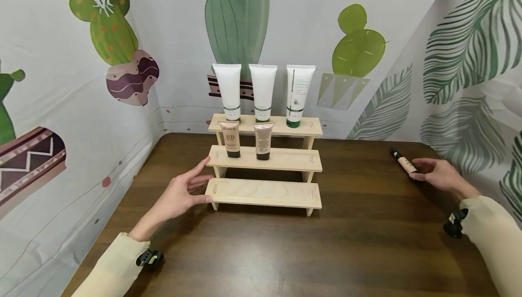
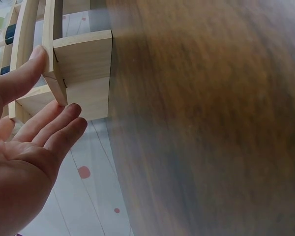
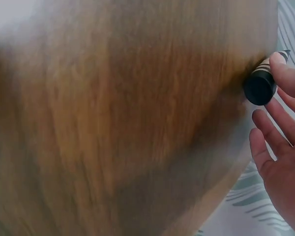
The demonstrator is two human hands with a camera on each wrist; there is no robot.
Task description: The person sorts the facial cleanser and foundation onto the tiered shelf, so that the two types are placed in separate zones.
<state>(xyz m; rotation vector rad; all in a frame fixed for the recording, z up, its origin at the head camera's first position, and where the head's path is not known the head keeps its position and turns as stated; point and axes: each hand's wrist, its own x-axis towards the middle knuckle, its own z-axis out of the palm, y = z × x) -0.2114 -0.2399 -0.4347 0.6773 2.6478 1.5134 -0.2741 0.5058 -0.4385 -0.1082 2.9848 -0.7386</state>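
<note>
My left hand [image 1: 179, 196] touches the left end of a three-step wooden display stand [image 1: 265, 192]. Its thumb rests against the lowest step and the index fingertip is at the middle step; the fingers look fairly straight in the left wrist view. Far to the right, my right hand [image 1: 442, 177] pinches a slim beige tube [image 1: 406, 164] with black ends, one of them narrow, between thumb and fingers. In the right wrist view the tube's round black end [image 3: 259, 88] faces the camera, low over the table or touching it; I cannot tell which.
Three white tubes [image 1: 263, 90] stand on the top step. Two small pinkish-beige tubes [image 1: 263, 140] stand on the middle step, at its left and centre. The brown wooden table [image 1: 359, 242] meets a cloth backdrop [image 1: 175, 61] printed with cacti and leaves.
</note>
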